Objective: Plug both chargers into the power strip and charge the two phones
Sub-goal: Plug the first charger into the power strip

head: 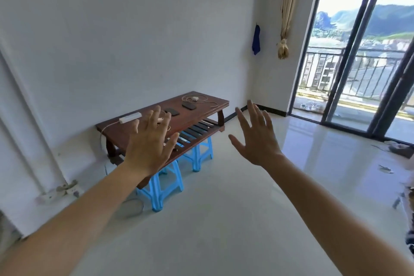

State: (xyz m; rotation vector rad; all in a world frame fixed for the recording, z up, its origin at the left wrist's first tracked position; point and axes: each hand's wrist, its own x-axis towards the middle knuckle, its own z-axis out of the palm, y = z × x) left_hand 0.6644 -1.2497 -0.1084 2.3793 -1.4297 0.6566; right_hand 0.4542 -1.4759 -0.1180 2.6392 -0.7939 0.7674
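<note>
A low dark wooden table (125,129) stands against the white wall some way ahead. On it lie a white power strip (130,117) at the left, two dark phones (172,111) (188,106) in the middle, and a white charger (194,98) with a looped cable at the far end. A second charger is partly hidden behind my left hand. My left hand (149,141) is raised in front of the table, fingers spread, holding nothing. My right hand (255,135) is raised to the right of the table, also spread and empty.
Two blue plastic stools (163,186) (199,154) stand in front of the table. The power strip's cord (103,134) hangs off the table's left end. Glass sliding doors (358,63) to a balcony are at the right. Clutter lies on the tiled floor at the right edge.
</note>
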